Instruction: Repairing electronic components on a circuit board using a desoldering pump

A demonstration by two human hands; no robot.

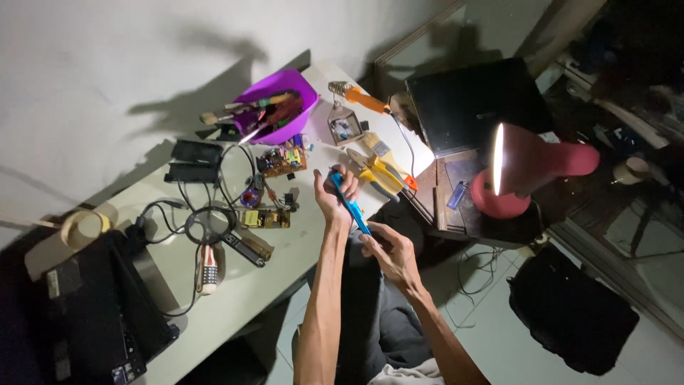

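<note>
Frame centre: left hand [335,191] and right hand [388,249] both grip the blue tool [349,203] at opposite ends, fingers clenched, over the table [235,292] edge. Circuit boards [280,161] lie left.

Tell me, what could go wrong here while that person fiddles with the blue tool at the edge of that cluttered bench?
Both hands, left hand and right hand, hold the blue tool out past the edge of the white table, so a slip would likely drop it to the floor. The orange-handled soldering iron lies close by; if hot, it could burn a reaching arm. Loose black cables sprawl around the circuit boards and could snag.
</note>
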